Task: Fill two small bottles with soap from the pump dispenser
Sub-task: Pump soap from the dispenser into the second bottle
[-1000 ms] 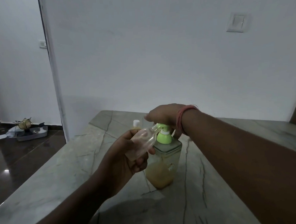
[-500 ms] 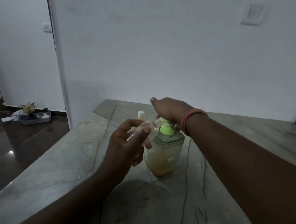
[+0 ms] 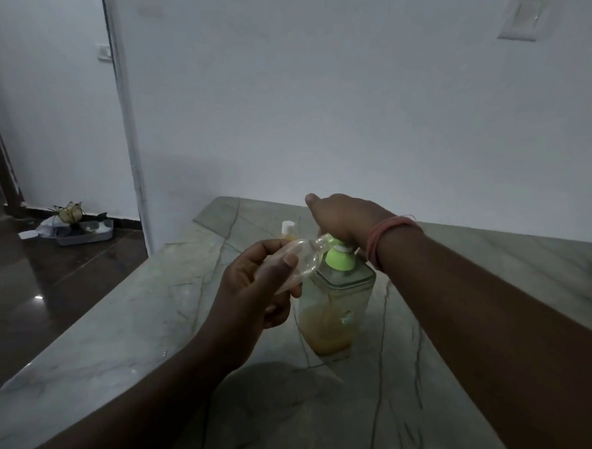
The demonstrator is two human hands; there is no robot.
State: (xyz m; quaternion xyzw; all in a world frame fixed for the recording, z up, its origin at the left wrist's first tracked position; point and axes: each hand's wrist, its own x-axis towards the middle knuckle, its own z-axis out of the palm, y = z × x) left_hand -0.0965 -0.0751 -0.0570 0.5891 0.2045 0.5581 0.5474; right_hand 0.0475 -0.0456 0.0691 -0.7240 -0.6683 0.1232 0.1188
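A clear square pump dispenser point(image 3: 336, 304) with a green pump collar stands on the marble counter point(image 3: 122, 336), orange soap filling its lower part. My right hand point(image 3: 342, 218) lies over the pump head and presses on it; the head is mostly hidden under the hand. My left hand point(image 3: 256, 288) grips a small clear bottle point(image 3: 305, 258), tilted with its mouth at the pump's spout. Behind my hands stands a second small bottle point(image 3: 288, 229) with a white cap and orange content, largely hidden.
A white wall rises just behind the counter's far edge, with a switch plate point(image 3: 520, 17) high on the right. To the left the counter ends above a dark floor, where a tray point(image 3: 82, 232) of odds and ends sits by the doorway.
The pump head has gone down under my right hand. The small clear bottle has stayed at the spout in my left hand. The camera has shifted slightly.
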